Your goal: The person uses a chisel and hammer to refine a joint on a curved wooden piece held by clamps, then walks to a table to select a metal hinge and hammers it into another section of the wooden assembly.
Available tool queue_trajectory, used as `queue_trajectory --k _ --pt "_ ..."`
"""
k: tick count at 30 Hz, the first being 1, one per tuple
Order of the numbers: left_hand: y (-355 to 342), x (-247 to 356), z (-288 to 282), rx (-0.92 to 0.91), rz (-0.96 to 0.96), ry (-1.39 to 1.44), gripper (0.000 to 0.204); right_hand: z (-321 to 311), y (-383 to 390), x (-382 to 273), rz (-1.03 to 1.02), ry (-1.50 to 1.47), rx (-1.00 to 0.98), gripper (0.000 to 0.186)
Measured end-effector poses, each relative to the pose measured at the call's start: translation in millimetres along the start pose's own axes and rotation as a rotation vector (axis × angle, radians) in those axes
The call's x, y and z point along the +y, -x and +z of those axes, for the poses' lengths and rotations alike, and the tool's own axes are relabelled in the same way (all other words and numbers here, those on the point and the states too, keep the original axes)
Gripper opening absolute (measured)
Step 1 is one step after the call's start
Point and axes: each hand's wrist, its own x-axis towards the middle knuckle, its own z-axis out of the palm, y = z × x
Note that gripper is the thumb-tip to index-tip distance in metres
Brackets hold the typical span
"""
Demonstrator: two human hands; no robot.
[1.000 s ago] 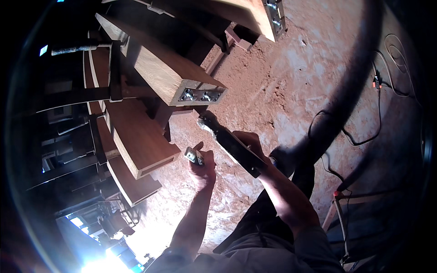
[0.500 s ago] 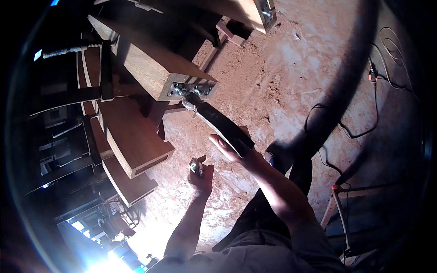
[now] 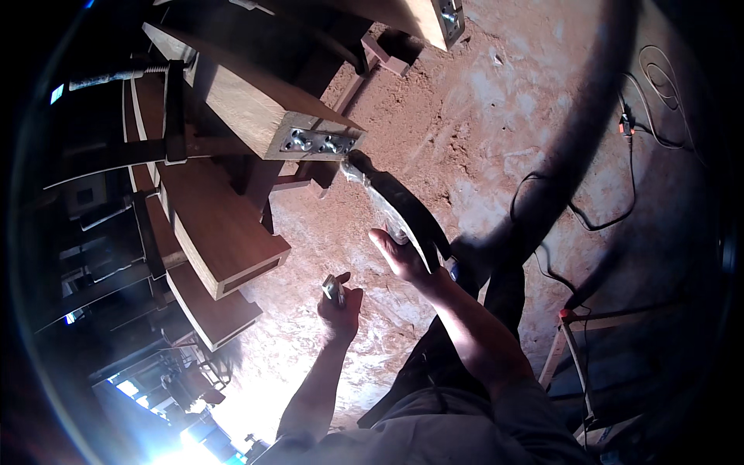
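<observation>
My right hand (image 3: 408,259) is closed round a long, dark, slightly curved tool (image 3: 411,203) with a pale metal head; its exact kind is unclear. The head sits just off the lower right corner of a thick wooden beam (image 3: 240,101). On the beam's end face is a metal plate (image 3: 319,143) with two bolts sticking out. Lower and to the left, my left hand (image 3: 339,307) grips a small shiny metal piece (image 3: 333,290), held upright between thumb and fingers; its shape is hard to make out.
More wooden beams (image 3: 229,232) lie stacked at the left, with a long bar clamp (image 3: 116,77) across them. Another beam with an end plate (image 3: 449,19) stands at the top. Cables (image 3: 620,221) run over the dusty floor (image 3: 480,124) at right, near a folding stand (image 3: 570,318).
The tool's head has come away from the bolts on the end plate, moving right and down, so both bolts show. My left hand keeps its hold and has hardly moved.
</observation>
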Motion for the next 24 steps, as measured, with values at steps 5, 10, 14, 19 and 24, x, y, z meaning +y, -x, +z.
queue_trajectory --k 5,10,14,19,24 --pt "5 -3 0 -0.027 -0.076 0.062 0.033 26 -19 7 0.078 -0.08 0.121 0.012" --pt "14 -22 -6 0.003 -0.052 0.063 0.034 29 -17 6 0.133 -0.164 0.073 0.012" --pt "8 -13 -5 0.002 -0.069 0.066 0.034 24 -14 6 0.181 -0.095 0.133 0.013" --pt "10 -24 -7 0.007 -0.052 0.076 0.034 31 -25 9 0.114 -0.069 0.115 0.02" --pt "11 -10 -7 -0.007 -0.074 0.076 0.033 23 13 27 0.224 -0.042 0.136 0.021"
